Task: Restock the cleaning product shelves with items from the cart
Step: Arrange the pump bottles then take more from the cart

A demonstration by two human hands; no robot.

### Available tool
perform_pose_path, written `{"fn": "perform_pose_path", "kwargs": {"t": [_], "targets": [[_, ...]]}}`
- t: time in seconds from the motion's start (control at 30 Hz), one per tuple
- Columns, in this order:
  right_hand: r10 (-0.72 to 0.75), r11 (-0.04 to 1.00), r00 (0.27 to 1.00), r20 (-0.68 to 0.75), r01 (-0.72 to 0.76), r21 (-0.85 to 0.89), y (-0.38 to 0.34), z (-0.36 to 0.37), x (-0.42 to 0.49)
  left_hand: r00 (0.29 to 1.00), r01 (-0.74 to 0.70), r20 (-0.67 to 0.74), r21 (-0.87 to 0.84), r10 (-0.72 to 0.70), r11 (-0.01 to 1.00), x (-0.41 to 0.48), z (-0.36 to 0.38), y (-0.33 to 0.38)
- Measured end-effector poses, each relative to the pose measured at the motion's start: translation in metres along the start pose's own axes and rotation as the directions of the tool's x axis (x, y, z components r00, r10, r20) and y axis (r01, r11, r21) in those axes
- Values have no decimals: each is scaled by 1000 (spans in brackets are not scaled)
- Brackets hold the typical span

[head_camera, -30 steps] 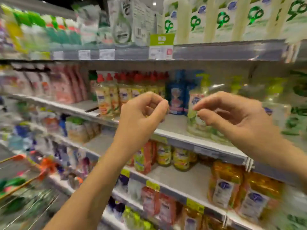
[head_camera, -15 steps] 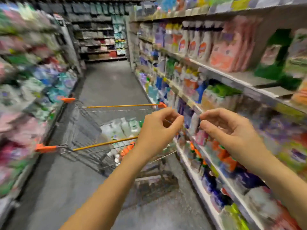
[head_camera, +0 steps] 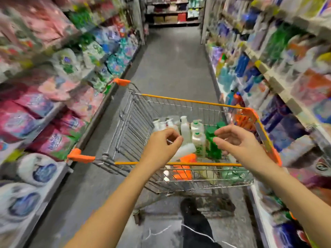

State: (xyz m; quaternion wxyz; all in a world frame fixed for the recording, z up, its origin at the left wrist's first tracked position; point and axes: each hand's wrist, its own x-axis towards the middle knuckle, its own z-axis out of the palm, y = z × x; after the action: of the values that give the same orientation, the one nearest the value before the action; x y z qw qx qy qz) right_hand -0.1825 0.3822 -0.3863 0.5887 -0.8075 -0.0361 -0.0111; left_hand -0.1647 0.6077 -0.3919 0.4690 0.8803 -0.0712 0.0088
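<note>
Though blur smears the shelves [head_camera: 274, 76] on both sides, the cart [head_camera: 179, 100] sits mid-aisle with white bottles [head_camera: 185, 130], green bottles [head_camera: 213, 147] and orange packs [head_camera: 188, 158], all partly hidden by the hands. Left hand [head_camera: 163, 141] is above them, fingers curled to the thumb, nothing visible inside. Right hand [head_camera: 233, 140] is loosely curled, empty. Labels unreadable. Dark shoe [head_camera: 189, 207] under the cart.

- The shelves [head_camera: 268, 76], faced a second ago, are now found right of the fingers [head_camera: 226, 129].
- The cart [head_camera: 179, 100] and its bottles [head_camera: 185, 130] are now seen beneath the fingers.
</note>
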Motion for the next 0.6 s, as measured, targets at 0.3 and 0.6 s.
{"fn": "perform_pose_path", "kwargs": {"t": [0.3, 0.6], "targets": [[322, 919, 942, 93, -288, -269, 162, 28, 193, 963, 161, 176, 234, -204, 959, 151, 73, -123], [507, 745, 860, 59, -403, -531, 298, 54, 265, 766, 199, 440, 531, -469, 824, 202, 130, -202]]}}
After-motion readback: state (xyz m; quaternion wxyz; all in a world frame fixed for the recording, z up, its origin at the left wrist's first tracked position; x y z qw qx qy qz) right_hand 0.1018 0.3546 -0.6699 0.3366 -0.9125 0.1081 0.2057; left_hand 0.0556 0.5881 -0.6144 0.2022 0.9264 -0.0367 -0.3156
